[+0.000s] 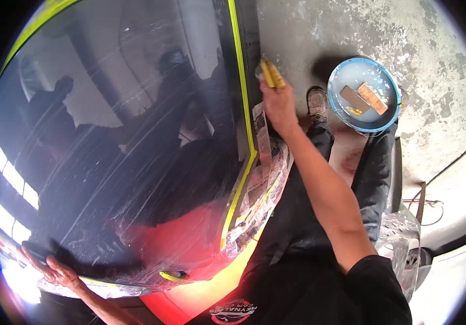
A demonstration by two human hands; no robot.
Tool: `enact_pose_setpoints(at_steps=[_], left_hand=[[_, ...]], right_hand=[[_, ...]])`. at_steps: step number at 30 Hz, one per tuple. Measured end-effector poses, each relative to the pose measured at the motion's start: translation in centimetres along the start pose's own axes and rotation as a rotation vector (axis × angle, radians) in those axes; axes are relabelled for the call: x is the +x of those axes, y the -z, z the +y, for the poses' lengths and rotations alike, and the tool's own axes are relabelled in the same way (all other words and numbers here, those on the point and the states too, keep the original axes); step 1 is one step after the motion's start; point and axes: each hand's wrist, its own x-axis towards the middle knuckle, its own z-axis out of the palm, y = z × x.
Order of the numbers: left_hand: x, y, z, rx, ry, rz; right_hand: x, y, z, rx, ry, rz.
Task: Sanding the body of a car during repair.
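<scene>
A large, glossy dark car panel (135, 135) lies before me, its surface wet and streaked with pale drips. At its right side, my right hand (280, 105) is closed around a folded yellow pad (272, 74), beside the yellow-green masking tape (241, 70). Over at the lower left edge, my left hand (55, 272) has its thumb and fingers about what looks like a dark pad (37, 250); its exact kind is unclear. Newspaper masking (262, 173) covers the panel's lower right border.
A blue-rimmed bucket (332, 81) of cloudy water stands on the stained concrete floor (422, 86) by my feet. In it are a brown block (354, 99), a tan block (373, 98) and a yellow scrap (355, 111). A dark cable (455, 161) crosses the floor at right.
</scene>
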Motion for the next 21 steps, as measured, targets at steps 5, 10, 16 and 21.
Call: enact_pose_setpoints(at_steps=[5,10,16,21], left_hand=[[0.4,0.6,-3.1,0.221,-0.188,0.006],[0.3,-0.6,-1.9,0.27,-0.202,0.054],[-0.8,-0.5,-0.4,0.115,-0.012,-0.012],[-0.7,-2.1,1.9,0.005,0.059,-0.023]], right_hand=[[-0.6,-4.9,2.1,-0.116,0.332,0.098],[-10.3,-6.3,12.3,-0.14,0.386,-0.043],[-8.9,-8.4,11.7,-0.162,0.389,0.025],[7.7,-9.3,6.1,-0.355,0.999,0.197]])
